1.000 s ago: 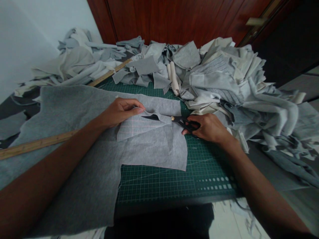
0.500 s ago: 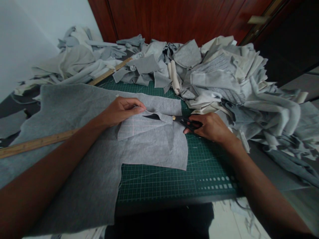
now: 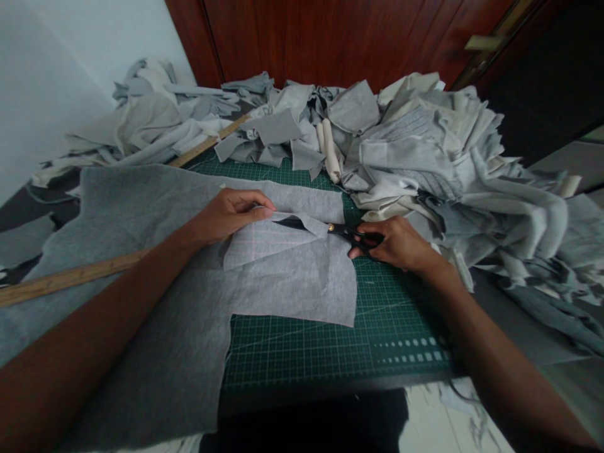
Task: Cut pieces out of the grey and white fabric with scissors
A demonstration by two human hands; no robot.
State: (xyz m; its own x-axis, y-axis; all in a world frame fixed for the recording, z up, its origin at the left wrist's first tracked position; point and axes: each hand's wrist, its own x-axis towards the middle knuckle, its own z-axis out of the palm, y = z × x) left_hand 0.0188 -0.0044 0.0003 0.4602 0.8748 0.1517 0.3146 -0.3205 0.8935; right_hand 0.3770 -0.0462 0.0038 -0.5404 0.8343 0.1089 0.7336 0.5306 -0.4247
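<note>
While the left hand [image 3: 229, 212] pinches the edge of the grey cloth piece [image 3: 264, 244], faint pink grid, spread just right of it, the right hand [image 3: 396, 240] grips black scissors [image 3: 343, 232], gold-coloured pivot, blades pointing left, partly cloth-covered.

Large cloth [image 3: 292, 292] is grey; smaller grey piece [image 3: 259, 244] shows faint pink check. Scissors [image 3: 345, 231] are black, pivot [image 3: 331, 228] gold-toned. Mat [image 3: 302, 355] is green, pale-gridded. Ruler [image 3: 70, 278] is tan.
</note>
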